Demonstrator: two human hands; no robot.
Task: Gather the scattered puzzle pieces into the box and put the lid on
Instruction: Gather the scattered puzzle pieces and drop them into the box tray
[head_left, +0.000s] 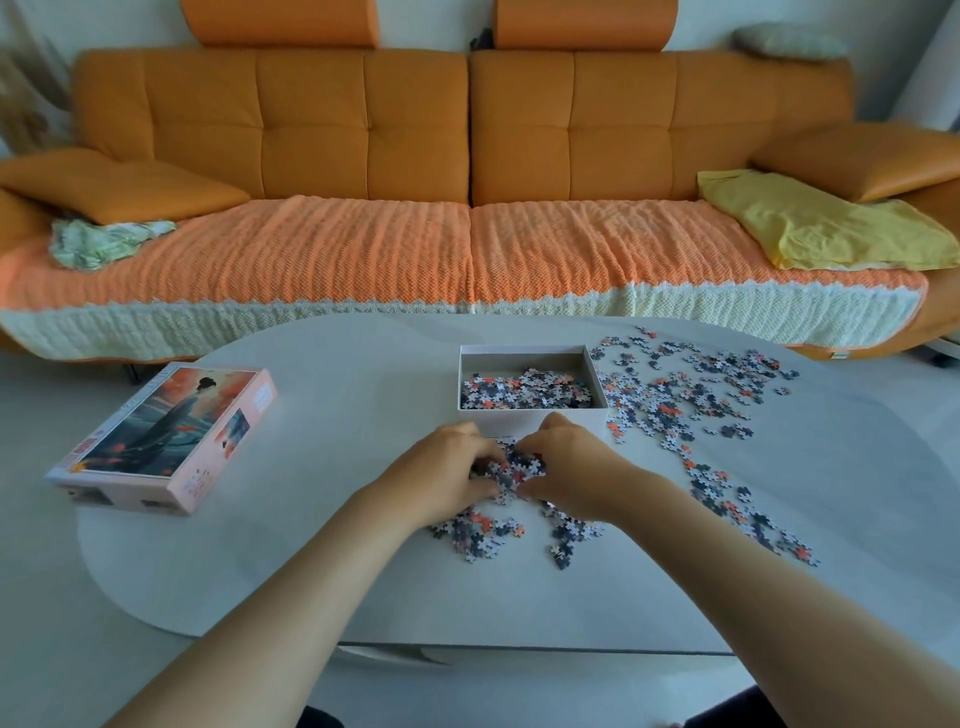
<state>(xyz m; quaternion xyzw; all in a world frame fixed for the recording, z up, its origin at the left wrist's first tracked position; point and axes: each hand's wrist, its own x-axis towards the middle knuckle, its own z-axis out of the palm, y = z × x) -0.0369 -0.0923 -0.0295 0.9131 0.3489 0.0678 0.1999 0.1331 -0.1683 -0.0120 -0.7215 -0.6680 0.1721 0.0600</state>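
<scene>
Working at white table (337, 395), just in front of box (530, 417). Left hand (447, 467) and right hand (566, 462) cupped toward each other, fingers curled round a clump of pieces (511, 467) and gripping it between them; clump low on the tabletop, whether lifted clear cannot be told. Box: shallow, rectangular, white walls, open on top, partly filled with a loose layer of boxed pieces (524, 392) heaped toward its near side. Pieces small, interlocking shape, coloured dark navy, pale grey-white and coral-orange, many face down. More loose pieces (483, 532) spread near the wrists, in 2 small patches. Large scatter of remaining pieces (675, 400) right of box, running in a band from table's far edge down toward the right forearm. Lid (166, 436) well apart to the left, picture side up, pink edges, printed with a robed figure among orange blossoms. Behind table: orange sofa (363, 130) with knitted orange throw (363, 260), yellow cloth (821, 228) at its right end.
</scene>
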